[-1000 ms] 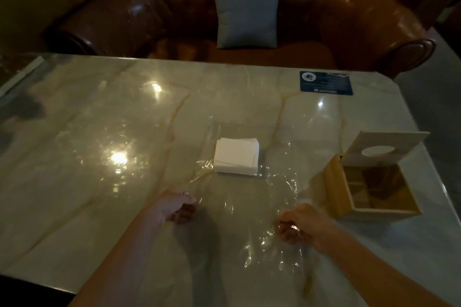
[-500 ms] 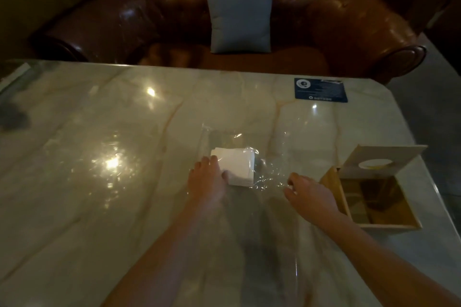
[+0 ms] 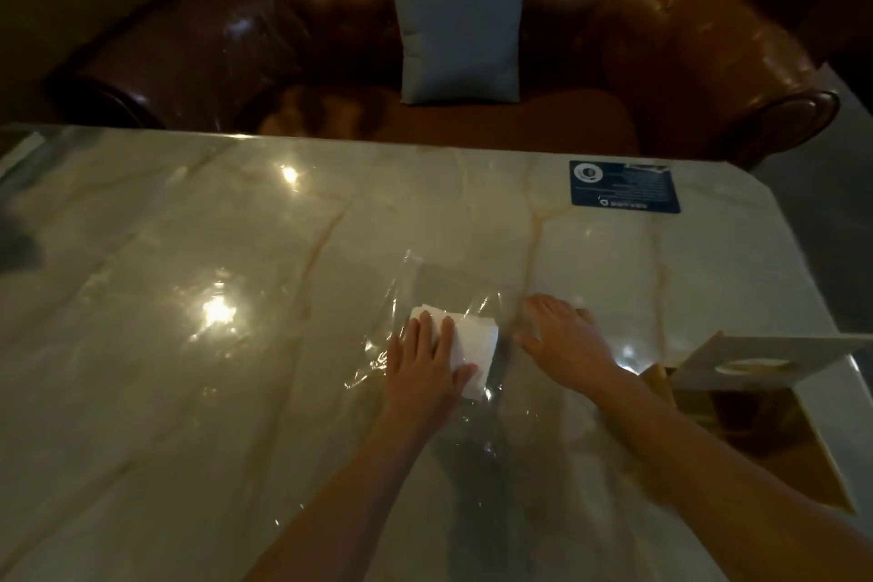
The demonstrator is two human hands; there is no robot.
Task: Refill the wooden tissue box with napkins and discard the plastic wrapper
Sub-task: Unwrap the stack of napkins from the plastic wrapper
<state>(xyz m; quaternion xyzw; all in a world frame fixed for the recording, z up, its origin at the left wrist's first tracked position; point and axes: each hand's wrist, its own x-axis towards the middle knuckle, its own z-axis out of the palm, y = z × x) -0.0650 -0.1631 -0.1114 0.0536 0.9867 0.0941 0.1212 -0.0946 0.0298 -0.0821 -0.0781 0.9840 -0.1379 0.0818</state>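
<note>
A stack of white napkins [image 3: 472, 347] lay on the shiny marble table [image 3: 189, 392], on top of a see-through plastic wrapper [image 3: 439, 279]. The left hand [image 3: 425, 359] lay flat on the near left part of the stack, with its fingers spread out and its thumb pointing right. The right hand [image 3: 562, 340] rested just to the right of the stack, flat and open, on the wrapper's edge. The wooden tissue box [image 3: 737, 411] sat to the right near the table's edge, with its lid [image 3: 756, 362] tipped up and open. A dark blue card [image 3: 623, 187] lay farther back. Behind the table stood a brown leather sofa [image 3: 661, 38] with a blue-grey pillow [image 3: 460, 26].
</note>
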